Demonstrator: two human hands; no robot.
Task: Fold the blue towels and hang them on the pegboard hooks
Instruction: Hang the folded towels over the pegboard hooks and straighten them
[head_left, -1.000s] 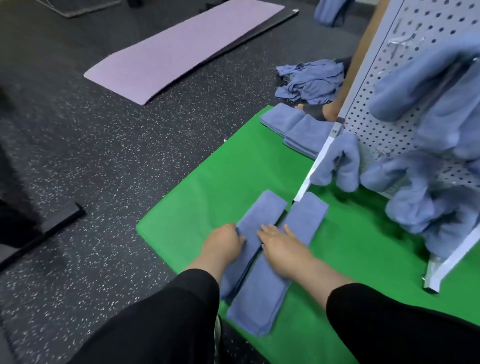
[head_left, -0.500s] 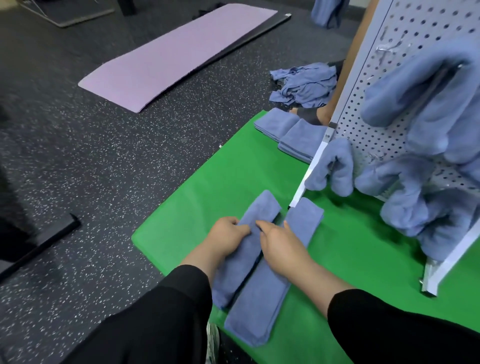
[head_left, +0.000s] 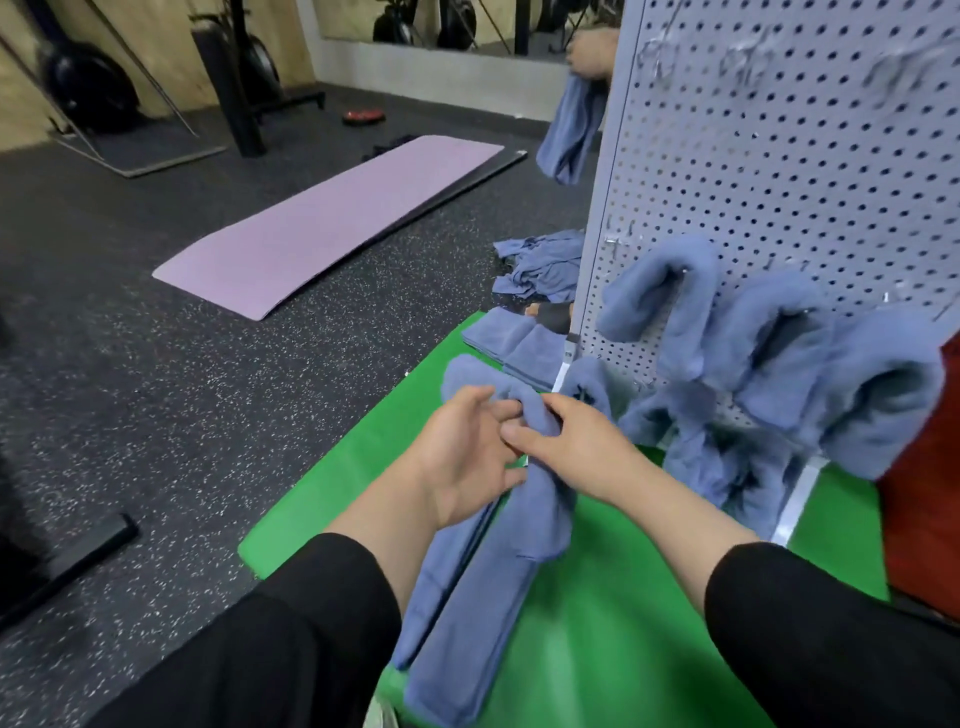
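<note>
Both hands have lifted the far end of the towel (head_left: 498, 566) off the green mat (head_left: 623, 613). Left hand (head_left: 467, 457) and right hand (head_left: 576, 447) pinch its bunched top between them; the rest trails toward 6 o'clock. At 2 o'clock stands the pegboard (head_left: 779, 171) with hung towels (head_left: 779, 364). At 11 o'clock, a purple mat (head_left: 322, 228) lies on the dark floor (head_left: 156, 389).

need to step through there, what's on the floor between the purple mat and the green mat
In the head view, only bare speckled black floor lies between the purple mat and the green mat. The crumpled blue towels sit off to the right.
</note>
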